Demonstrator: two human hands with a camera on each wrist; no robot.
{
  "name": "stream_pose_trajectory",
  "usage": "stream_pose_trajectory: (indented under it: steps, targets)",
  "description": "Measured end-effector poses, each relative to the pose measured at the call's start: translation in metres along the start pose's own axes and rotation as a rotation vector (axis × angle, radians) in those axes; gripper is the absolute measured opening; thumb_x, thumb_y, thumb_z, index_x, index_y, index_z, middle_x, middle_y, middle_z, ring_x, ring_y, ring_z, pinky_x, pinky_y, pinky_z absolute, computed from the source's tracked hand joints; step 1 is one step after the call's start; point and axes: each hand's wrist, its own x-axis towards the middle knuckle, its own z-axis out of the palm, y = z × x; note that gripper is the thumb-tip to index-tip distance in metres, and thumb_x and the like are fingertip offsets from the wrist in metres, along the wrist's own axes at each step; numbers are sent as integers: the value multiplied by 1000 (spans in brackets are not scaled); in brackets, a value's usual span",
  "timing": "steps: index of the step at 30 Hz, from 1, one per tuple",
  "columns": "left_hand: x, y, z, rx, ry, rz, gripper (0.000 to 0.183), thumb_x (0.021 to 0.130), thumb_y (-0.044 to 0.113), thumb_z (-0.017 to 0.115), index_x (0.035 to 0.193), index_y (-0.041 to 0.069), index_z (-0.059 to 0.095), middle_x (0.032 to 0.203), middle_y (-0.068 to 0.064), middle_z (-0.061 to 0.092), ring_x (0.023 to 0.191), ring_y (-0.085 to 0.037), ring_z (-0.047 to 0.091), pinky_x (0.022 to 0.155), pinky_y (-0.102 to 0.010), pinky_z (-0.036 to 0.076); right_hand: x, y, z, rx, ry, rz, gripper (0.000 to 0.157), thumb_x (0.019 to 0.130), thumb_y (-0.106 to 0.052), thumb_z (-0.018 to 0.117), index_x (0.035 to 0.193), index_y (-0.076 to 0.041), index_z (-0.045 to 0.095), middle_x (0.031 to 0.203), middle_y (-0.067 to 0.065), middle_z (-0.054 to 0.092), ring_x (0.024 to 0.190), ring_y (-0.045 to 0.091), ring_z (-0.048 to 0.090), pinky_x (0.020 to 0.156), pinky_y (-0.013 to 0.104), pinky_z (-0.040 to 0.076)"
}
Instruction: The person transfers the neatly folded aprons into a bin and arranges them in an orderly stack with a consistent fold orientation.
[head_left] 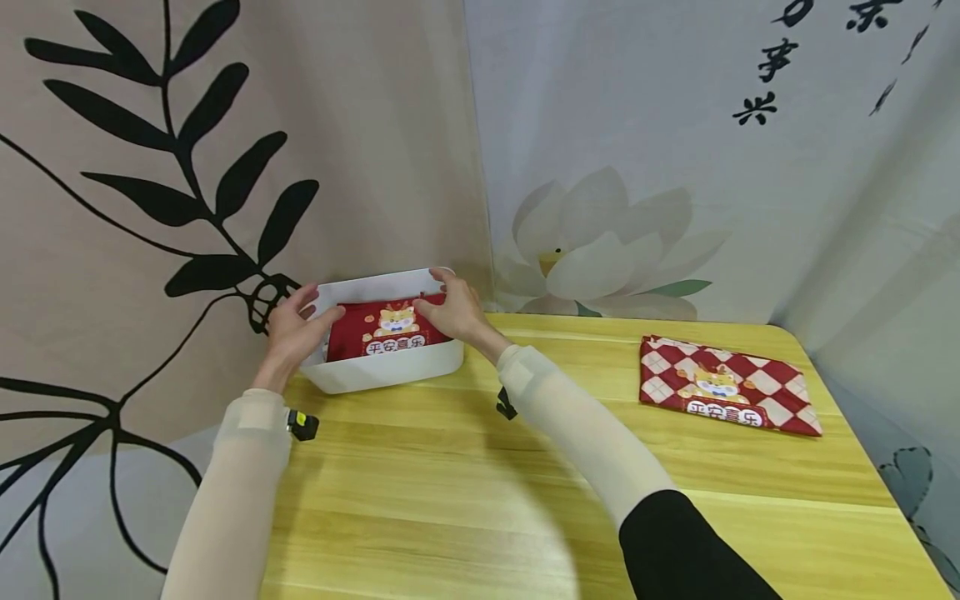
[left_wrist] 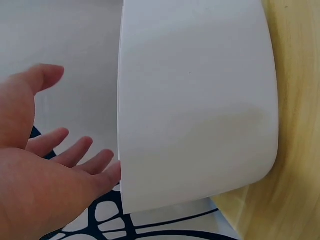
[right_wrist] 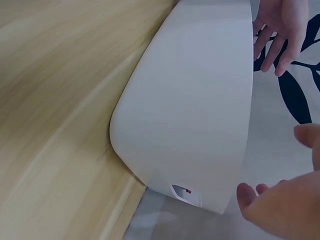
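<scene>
A white plastic bin [head_left: 390,371] stands at the back left of the table. Inside lies a flat red printed packet [head_left: 348,337] with a cartoon animal and white lettering. My left hand [head_left: 295,329] is at the bin's left end, its thumb tip by the packet's left edge. In the left wrist view the fingers [left_wrist: 82,150] are spread and relaxed, one fingertip right at the rim. My right hand [head_left: 456,310] is over the bin's right end, thumb above the packet. Its relaxed fingers [right_wrist: 246,196] show near the rim in the right wrist view, close to a handle slot [right_wrist: 186,195].
A folded red-and-white diamond-patterned packet [head_left: 727,385] with the same cartoon lies on the right of the wooden table [head_left: 420,492]. Printed curtains [head_left: 375,150] hang right behind the table and bin. The table's right edge slopes down toward the front.
</scene>
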Motion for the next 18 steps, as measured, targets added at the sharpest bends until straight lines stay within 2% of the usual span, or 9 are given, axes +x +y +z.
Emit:
stream_pose_trajectory:
  steps: [4,11,18]
  targets:
    - [-2,2,-1,23,-28,-7,92,109,51,71,182,21,25,189,-16,24,174,-48,27,134,-72,38,-1,0,-1,-7,-21,-9,77,106,-36,79,173,-20,44,176,10,51,156,36,56,126,57,55]
    - [-5,6,-2,67,-74,-29,101,106,68,67,183,30,14,188,-22,22,169,-53,28,130,-82,35,-3,0,-6,-28,-86,-42,86,105,-48,77,177,-26,35,185,7,37,170,35,39,136,66,39]
    - [-5,6,0,108,-116,-18,106,104,74,64,184,34,8,193,-15,2,174,-54,12,131,-88,25,-4,0,-12,-65,-148,-96,97,103,-59,74,181,-29,24,190,5,26,176,33,27,141,67,29]
